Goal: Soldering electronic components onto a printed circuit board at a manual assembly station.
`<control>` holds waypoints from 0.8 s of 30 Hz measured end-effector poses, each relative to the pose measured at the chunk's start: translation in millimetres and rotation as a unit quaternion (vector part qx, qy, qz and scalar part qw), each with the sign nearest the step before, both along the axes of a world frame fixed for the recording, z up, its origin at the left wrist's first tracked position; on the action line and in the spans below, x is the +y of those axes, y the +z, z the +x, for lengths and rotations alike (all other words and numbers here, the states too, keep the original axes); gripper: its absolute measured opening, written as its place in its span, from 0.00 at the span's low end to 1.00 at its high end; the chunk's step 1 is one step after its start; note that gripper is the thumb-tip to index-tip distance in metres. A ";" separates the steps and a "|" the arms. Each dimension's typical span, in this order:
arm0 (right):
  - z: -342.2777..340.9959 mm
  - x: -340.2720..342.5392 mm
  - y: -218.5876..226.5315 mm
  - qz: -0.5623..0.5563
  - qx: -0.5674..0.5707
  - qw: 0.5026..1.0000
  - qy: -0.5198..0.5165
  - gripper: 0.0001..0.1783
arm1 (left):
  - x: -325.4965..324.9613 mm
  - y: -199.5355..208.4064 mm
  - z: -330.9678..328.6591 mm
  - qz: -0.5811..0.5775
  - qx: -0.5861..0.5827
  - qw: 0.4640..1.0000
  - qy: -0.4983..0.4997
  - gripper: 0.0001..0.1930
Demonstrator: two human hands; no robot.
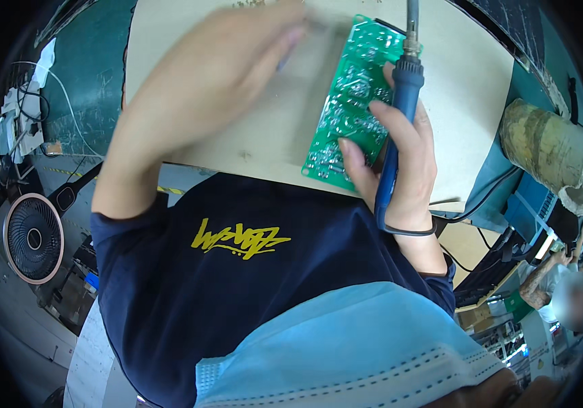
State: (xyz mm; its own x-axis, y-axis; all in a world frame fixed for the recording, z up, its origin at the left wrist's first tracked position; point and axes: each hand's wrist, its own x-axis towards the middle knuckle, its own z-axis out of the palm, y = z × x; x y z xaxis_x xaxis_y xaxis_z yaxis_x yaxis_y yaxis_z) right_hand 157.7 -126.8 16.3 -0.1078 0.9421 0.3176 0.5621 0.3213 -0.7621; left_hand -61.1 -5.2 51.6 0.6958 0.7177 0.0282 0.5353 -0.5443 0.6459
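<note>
A green circuit board (336,129) lies slanted on the pale work sheet, with shiny solder joints facing up. My right hand (410,160) is closed at its right edge, thumb and a fingertip on the board. Through the same hand runs a soldering iron (407,92) with a blue handle, its metal end pointing to the far edge and its cord looping by my wrist. The iron's tip is out of view. My left hand (271,37) is over the far part of the sheet, left of the board. Motion smears its fingers, so anything in them cannot be made out.
The pale sheet (237,153) covers part of a green bench (84,88). A rough cylinder (550,149) stands at the right beside a blue box (533,200). Cables and papers lie far left. A fan (33,238) is at left; another person (539,289) is at right.
</note>
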 end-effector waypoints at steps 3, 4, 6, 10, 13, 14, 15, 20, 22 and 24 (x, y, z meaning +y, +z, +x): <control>-2.9 1.0 0.0 -0.014 0.040 0.998 0.045 0.27 | 36.3 -7.4 17.4 0.084 -0.046 0.995 -0.018 0.13; -1.9 3.7 -0.2 -0.019 0.036 0.998 0.046 0.27 | 42.7 -10.2 22.2 0.089 -0.062 0.994 -0.019 0.14; 4.8 12.0 0.9 0.041 0.133 0.990 -0.003 0.24 | 50.3 -15.1 30.6 0.028 -0.079 0.996 0.013 0.13; 37.0 29.9 20.1 0.022 0.217 0.964 -0.150 0.27 | 62.7 -29.0 39.4 -0.015 -0.090 0.995 0.031 0.06; 61.1 43.8 29.6 -0.004 0.222 0.966 -0.129 0.31 | 71.2 -39.8 40.2 -0.041 -0.140 0.989 0.001 0.04; 65.5 48.2 27.0 -0.011 0.253 0.959 -0.125 0.32 | 73.7 -42.2 39.9 -0.055 -0.156 0.986 -0.007 0.03; 69.3 52.0 23.9 -0.015 0.245 0.958 -0.148 0.32 | 74.4 -44.6 40.4 -0.067 -0.175 0.982 0.015 0.03; 71.6 57.9 1.0 -0.005 0.313 0.948 -0.061 0.26 | 74.8 -45.0 39.7 -0.048 -0.187 0.981 0.035 0.02; 75.2 58.9 -2.3 -0.025 0.330 0.943 -0.015 0.25 | 74.0 -43.3 38.8 -0.095 -0.147 0.983 0.058 0.01; 80.0 60.6 -3.5 -0.049 0.338 0.940 0.017 0.25 | 74.1 -44.1 39.6 -0.119 -0.183 0.973 0.069 0.01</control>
State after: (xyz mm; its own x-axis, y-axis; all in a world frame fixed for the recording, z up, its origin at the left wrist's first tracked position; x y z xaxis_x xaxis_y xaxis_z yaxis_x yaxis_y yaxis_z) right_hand 237.7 -66.3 12.9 0.0568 0.9698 0.2371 -0.0715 0.2409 -0.9679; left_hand -21.5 68.9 7.5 0.5666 0.8204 0.0771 0.3029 -0.2944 0.9064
